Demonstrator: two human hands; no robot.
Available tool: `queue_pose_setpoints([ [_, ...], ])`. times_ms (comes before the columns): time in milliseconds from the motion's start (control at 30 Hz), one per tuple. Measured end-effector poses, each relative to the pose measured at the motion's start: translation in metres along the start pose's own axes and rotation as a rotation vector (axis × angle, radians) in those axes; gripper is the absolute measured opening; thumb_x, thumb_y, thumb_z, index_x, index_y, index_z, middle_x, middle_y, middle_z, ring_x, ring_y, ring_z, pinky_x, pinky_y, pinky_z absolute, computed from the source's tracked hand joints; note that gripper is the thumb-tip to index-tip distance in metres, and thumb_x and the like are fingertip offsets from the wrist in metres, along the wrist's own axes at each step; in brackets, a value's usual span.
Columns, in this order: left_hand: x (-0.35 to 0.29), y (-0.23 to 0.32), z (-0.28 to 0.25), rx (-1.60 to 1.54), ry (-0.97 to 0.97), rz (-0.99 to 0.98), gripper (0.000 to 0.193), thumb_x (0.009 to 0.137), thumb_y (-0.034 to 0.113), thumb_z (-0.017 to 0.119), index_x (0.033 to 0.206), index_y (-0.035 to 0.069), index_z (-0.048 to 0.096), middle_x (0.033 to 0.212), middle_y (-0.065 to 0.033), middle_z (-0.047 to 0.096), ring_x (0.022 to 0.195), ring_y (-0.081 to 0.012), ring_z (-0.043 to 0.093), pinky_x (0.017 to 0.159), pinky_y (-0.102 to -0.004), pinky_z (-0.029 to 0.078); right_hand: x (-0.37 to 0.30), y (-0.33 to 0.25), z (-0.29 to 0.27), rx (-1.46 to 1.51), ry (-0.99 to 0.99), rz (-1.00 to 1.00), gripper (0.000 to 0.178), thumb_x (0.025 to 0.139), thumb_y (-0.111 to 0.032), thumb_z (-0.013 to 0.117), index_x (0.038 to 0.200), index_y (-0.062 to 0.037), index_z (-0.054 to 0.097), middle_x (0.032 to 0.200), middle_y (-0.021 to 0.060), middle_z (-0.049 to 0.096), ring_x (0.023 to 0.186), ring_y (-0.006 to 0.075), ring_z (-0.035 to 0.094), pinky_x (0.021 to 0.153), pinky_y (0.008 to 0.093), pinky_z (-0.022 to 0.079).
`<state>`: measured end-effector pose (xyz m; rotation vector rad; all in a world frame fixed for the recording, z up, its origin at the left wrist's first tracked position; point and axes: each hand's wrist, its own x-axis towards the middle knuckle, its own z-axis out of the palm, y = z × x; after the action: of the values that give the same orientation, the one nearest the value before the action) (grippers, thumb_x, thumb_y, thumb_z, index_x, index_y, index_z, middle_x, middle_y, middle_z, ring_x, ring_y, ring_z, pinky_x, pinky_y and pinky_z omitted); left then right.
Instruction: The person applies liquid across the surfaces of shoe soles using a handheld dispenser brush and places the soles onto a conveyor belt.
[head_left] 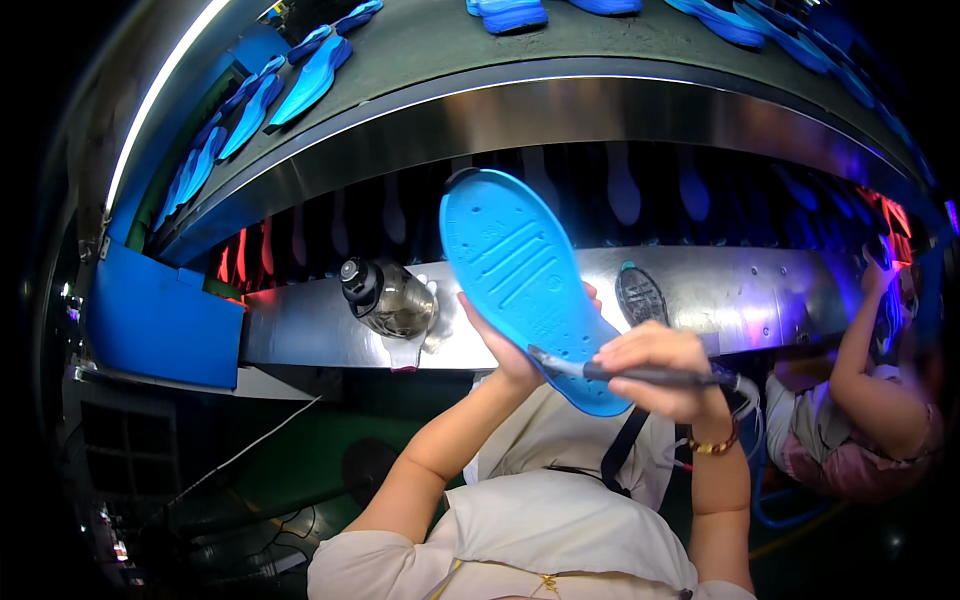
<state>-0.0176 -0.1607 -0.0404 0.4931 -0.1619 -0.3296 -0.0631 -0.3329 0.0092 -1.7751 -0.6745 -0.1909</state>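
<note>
The person's left hand [500, 347] grasps a blue sole [515, 265] from behind, showing past both side edges, and holds it over a steel ledge [735, 290], the lower end jutting past the ledge's near edge. The right hand [665, 365] is closed round a dark-handled tool [690, 378], its tip at the sole's lower left edge. A bottle [395, 303] leaves little room leftward, while bare steel stretches right beyond a dark pad [640, 293].

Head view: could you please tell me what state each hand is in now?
Left hand: closed, holding the blue shoe sole from behind.
Right hand: closed, holding a dark-handled tool.
</note>
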Motion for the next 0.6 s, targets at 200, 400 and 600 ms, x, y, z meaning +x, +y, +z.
queue_pose_setpoints([
  [200, 0.010, 0.013, 0.000, -0.023, 0.007, 0.139, 0.101, 0.066, 0.084, 0.012, 0.111, 0.000, 0.046, 0.091, -0.0221, 0.058, 0.081, -0.0320, 0.058, 0.072, -0.0433, 0.048, -0.007, -0.005, 0.000, 0.039, 0.045, -0.069, 0.016, 0.064, 0.000, 0.069, 0.080, -0.0017, 0.065, 0.085, 0.0114, 0.066, 0.082, 0.0224, 0.063, 0.076, 0.0309, 0.048],
  [400, 0.014, 0.025, 0.006, -0.057, 0.017, 0.163, 0.100, 0.067, 0.083, 0.014, 0.114, 0.000, 0.046, 0.095, -0.0229, 0.057, 0.083, -0.0317, 0.059, 0.073, -0.0432, 0.049, -0.020, -0.010, -0.001, 0.004, -0.081, -0.115, 0.024, 0.061, 0.002, 0.070, 0.084, -0.0007, 0.065, 0.086, 0.0114, 0.066, 0.084, 0.0241, 0.063, 0.076, 0.0317, 0.049],
  [600, 0.018, 0.032, 0.010, 0.023, 0.085, 0.166, 0.103, 0.066, 0.085, 0.014, 0.117, 0.001, 0.044, 0.098, -0.0234, 0.057, 0.086, -0.0327, 0.058, 0.077, -0.0445, 0.048, -0.019, -0.001, -0.001, 0.024, 0.088, 0.018, 0.022, 0.063, 0.006, 0.068, 0.084, -0.0001, 0.065, 0.087, 0.0142, 0.065, 0.086, 0.0251, 0.062, 0.079, 0.0326, 0.049],
])
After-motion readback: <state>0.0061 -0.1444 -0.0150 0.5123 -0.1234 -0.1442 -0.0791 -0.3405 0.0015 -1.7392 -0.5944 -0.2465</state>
